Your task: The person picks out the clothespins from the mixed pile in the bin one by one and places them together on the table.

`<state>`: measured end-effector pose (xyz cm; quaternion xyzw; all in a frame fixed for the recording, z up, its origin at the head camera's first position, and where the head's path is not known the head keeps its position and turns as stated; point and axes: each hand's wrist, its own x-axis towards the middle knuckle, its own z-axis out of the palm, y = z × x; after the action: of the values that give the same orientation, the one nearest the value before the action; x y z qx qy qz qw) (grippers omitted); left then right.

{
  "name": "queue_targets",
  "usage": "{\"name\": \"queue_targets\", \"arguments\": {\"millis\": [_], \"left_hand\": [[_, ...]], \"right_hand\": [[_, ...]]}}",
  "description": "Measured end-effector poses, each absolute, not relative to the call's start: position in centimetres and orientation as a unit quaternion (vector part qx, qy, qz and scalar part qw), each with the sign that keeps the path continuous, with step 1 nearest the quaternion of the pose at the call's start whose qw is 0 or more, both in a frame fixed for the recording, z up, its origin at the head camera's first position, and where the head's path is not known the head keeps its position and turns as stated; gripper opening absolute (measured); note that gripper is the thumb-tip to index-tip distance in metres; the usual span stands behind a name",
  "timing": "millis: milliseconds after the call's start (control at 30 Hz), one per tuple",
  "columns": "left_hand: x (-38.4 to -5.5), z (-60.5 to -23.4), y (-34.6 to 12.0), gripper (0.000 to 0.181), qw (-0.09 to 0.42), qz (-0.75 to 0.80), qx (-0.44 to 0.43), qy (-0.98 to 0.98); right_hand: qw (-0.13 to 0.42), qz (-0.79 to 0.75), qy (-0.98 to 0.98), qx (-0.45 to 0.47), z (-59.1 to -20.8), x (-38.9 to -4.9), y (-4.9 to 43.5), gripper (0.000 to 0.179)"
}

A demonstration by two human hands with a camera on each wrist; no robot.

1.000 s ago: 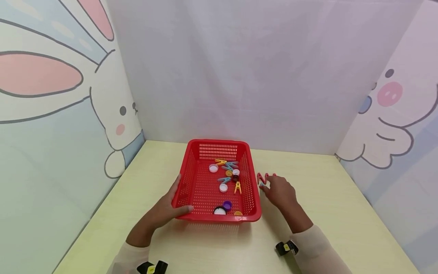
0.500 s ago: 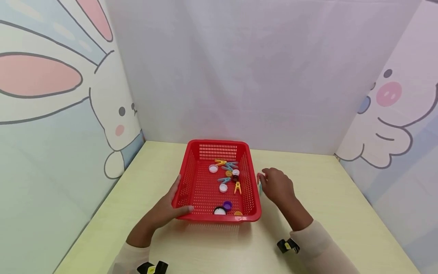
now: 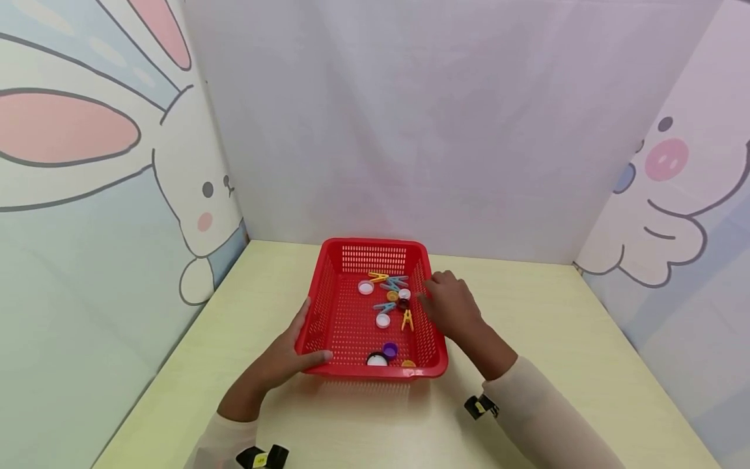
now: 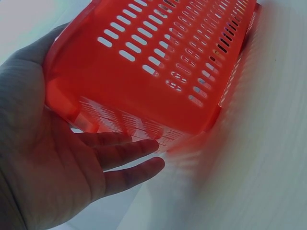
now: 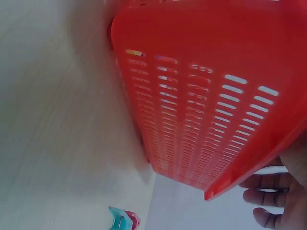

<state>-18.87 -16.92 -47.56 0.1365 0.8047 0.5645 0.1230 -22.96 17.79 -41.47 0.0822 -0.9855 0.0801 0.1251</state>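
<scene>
Your left hand [image 3: 282, 358] grips the red basket [image 3: 351, 335], thumb over rim, fingers outside. Your right hand [image 3: 452, 305], fingers bent, crosses the opposite rim, its hold hidden; a brown cap [image 3: 403, 304] lies near its fingertips.

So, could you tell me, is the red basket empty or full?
Neither: the red basket is partly filled. The head view shows caps and clothespins scattered on its floor, while the left part is bare.
</scene>
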Motion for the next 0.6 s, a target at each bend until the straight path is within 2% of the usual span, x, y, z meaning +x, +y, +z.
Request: {"name": "queue_targets", "arguments": {"millis": [233, 433, 600], "left_hand": [[-18.8, -47.5, -16.9, 0.131, 0.125, 0.563, 0.135, 0.806], [-18.8, -47.4, -16.9, 0.131, 0.126, 0.563, 0.133, 0.806], [-18.8, -47.4, -16.8, 0.131, 0.125, 0.564, 0.133, 0.805]], "right_hand": [[0.085, 0.057, -0.982, 0.160, -41.4, -24.3, 16.1, 0.053], [0.041, 0.020, -0.976, 0.213, -41.1, -25.4, 15.0, 0.049], [-0.021, 0.033, -0.966, 0.255, -40.7, -25.8, 14.6, 0.046]]}}
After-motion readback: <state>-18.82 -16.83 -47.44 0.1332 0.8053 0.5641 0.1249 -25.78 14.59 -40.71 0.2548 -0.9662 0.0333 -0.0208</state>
